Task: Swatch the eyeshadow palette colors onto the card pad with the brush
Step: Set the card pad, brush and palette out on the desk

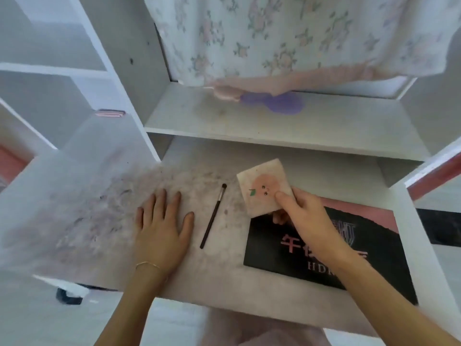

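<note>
A small white card pad (262, 182) with a peach cartoon face is pinched at its lower right corner by my right hand (303, 216), thumb on top. Below it lies the black eyeshadow palette (379, 260), shut, with pink lettering on its lid; my right forearm crosses it. A thin dark makeup brush (213, 216) lies loose on the smudged white desk (224, 275) between my hands, bristles pointing away from me. My left hand (162, 231) rests flat on the desk, fingers spread, left of the brush.
A white shelf (274, 126) above the desk holds a purple hairbrush (279, 103) under a hanging floral cloth (274, 33). White shelving panels (94, 78) rise at the left with a pink item (109, 113) on one. A pink strip (361, 213) shows behind the palette.
</note>
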Tool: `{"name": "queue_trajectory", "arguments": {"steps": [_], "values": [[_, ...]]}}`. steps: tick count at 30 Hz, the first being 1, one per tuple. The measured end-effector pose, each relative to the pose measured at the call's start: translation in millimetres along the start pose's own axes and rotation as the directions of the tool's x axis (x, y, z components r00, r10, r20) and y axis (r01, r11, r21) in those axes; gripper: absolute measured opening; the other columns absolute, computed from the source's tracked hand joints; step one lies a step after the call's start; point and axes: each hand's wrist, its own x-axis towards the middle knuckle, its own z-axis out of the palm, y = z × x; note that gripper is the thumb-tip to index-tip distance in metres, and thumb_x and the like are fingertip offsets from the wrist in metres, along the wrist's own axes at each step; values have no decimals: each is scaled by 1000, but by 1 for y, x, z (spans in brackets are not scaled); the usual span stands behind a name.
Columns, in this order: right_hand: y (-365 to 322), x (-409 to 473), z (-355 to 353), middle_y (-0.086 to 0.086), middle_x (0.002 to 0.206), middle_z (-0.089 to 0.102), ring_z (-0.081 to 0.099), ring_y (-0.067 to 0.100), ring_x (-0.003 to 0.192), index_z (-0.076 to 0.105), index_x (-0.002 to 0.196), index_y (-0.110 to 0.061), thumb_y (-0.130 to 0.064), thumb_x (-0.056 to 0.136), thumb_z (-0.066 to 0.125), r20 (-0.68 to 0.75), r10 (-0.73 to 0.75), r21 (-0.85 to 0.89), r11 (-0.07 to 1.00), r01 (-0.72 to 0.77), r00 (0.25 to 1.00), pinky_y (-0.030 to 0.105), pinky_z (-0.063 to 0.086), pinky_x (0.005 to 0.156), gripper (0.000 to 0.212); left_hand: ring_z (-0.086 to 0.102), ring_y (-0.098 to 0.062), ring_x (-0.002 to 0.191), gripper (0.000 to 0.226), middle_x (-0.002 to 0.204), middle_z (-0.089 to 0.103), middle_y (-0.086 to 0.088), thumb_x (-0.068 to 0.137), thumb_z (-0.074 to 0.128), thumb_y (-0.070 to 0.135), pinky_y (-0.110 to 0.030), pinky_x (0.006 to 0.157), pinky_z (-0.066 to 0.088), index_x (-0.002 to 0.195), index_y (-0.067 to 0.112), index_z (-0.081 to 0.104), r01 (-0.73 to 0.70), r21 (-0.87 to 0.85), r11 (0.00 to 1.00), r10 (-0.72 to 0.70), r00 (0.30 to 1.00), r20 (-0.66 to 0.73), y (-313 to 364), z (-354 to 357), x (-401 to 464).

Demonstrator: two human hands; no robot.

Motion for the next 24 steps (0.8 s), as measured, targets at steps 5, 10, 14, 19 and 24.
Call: {"name": "queue_trajectory", "arguments": {"steps": [5, 10, 14, 19, 24], "values": [[9, -36, 14, -10, 61, 66, 57, 3, 54, 59, 82, -29, -26, 92, 47, -69, -91, 74, 993, 96, 993, 18, 48, 54, 16, 12, -23, 141, 56, 152, 23, -7, 91, 35, 49, -41, 114, 2, 141, 25, 31, 12, -44, 999, -12, 1000, 0, -5, 7, 7], [17, -69, 25, -1, 70, 66, 58, 8, 57, 60, 88, -26, -23, 93, 46, -65, -59, 153, 986, 68, 996, 27, 51, 60, 15, 2, -27, 142, 63, 154, 16, -8, 88, 44, 52, -44, 114, 2, 142, 24, 27, 36, -132, 991, -31, 999, 43, 0, -4, 4], [10, -78, 26, 3, 74, 71, 64, 16, 62, 62, 91, -21, -20, 93, 47, -14, -19, 292, 956, 22, 1000, 29, 55, 61, 15, 8, -23, 142, 62, 152, 21, -4, 86, 55, 44, -41, 116, 11, 139, 21, 33, -68, -417, 906, 34, 996, -89, 20, -31, -19], [1, -77, 24, 9, 84, 72, 66, 22, 70, 62, 98, -13, -17, 93, 47, 41, 0, 437, 899, -18, 999, 27, 53, 60, 17, 23, 0, 135, 86, 148, 23, 15, 60, 67, 58, -26, 111, 26, 130, 47, 19, -261, -707, 657, 325, 945, -47, 52, -61, -57], [2, -75, 25, 8, 91, 72, 68, 25, 82, 60, 104, -14, -20, 92, 47, 151, -22, 436, 898, -47, 988, 30, 56, 66, 19, 22, -5, 135, 104, 147, 24, 10, 59, 78, 50, -36, 111, 28, 140, 33, 14, -364, -555, 748, 424, 906, -23, 68, -62, -52]]}}
